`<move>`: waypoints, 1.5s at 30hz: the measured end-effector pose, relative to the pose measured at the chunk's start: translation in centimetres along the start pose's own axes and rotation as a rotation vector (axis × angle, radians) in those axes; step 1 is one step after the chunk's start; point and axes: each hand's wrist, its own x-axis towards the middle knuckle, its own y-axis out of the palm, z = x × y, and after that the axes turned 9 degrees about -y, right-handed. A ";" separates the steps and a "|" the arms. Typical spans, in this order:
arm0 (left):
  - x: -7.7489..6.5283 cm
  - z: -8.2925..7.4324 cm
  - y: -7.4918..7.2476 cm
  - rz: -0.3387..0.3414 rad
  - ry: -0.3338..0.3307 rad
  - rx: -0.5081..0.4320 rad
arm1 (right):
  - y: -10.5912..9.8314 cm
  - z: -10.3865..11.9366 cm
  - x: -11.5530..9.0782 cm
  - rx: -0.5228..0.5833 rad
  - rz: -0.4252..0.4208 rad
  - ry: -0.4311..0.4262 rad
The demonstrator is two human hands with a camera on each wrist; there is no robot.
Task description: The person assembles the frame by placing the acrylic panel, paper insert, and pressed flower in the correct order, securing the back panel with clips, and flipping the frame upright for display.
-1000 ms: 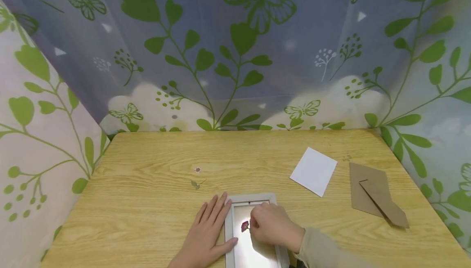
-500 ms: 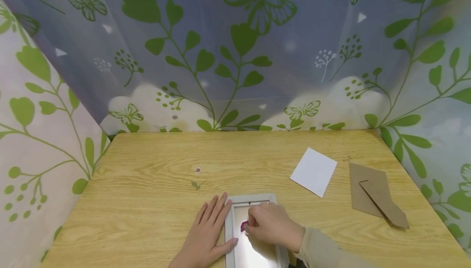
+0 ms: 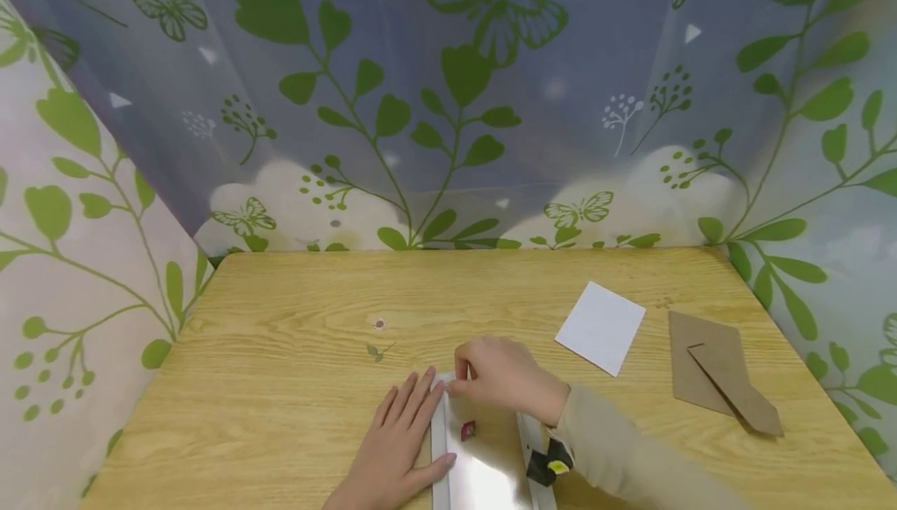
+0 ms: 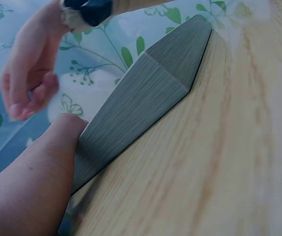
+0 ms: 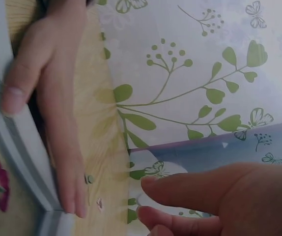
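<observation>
A pale grey picture frame (image 3: 440,487) lies at the table's front edge, its inner pane shiny with reflected light. On that pane rests a dried dark-pink flower (image 3: 468,430), also visible in the right wrist view as a pink bloom (image 5: 2,184) with a green base. My left hand (image 3: 392,451) lies flat along the frame's left side, fingers straight, thumb over the rim. My right hand (image 3: 508,376) hovers over the frame's far end, fingers loosely bent. In the right wrist view the right hand (image 5: 224,199) has its thumb and finger apart, with nothing between them.
Beyond the left hand lie a small daisy-like flower (image 3: 379,324) and a leafy sprig (image 3: 376,353). A white card (image 3: 600,328) sits right of centre. Farther right is a brown backing board (image 3: 704,378) with its stand leg, and a tiny dried sprig (image 3: 663,303) nearby.
My right hand has let go of the pink flower and moved away from me, over the frame's far end. The flower stays on the pane. The left hand has not moved.
</observation>
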 end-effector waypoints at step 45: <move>0.1 0.3 0.2 -0.020 0.015 0.011 | 5.9 -3.7 15.2 0.282 0.204 -0.080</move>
